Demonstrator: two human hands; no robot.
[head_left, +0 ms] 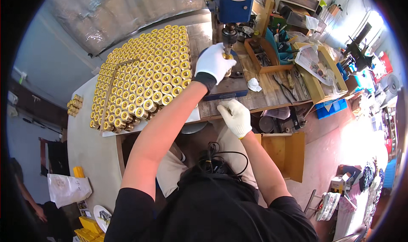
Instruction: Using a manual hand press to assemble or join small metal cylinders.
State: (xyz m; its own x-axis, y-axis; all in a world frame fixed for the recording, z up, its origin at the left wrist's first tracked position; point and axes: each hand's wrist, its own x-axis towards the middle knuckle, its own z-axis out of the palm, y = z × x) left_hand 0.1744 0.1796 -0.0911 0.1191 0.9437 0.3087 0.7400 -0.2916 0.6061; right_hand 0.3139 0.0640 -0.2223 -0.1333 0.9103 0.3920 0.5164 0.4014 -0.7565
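Note:
My left hand [213, 64], in a white glove with a dark wrist cuff, reaches to the drill press [234, 6]. Its fingers are closed round a brass fitting [228, 57] right under the chuck [230, 34]; the hand hides most of that part. Below it lies the press's blue base [227, 91]. My right hand [236, 118], in a white knitted glove, hovers by the bench's front edge with fingers curled in. What it holds, if anything, is hidden. Left of the press, many brass fittings [146, 78] stand upright in tight rows.
A thin wooden strip [111, 93] lies over the rows. Right of the press are a crumpled white cloth [254, 85], pliers [284, 88], a wooden tray of tools [261, 55] and a yellowish box [325, 72]. An open drawer [282, 155] sits below the bench at right.

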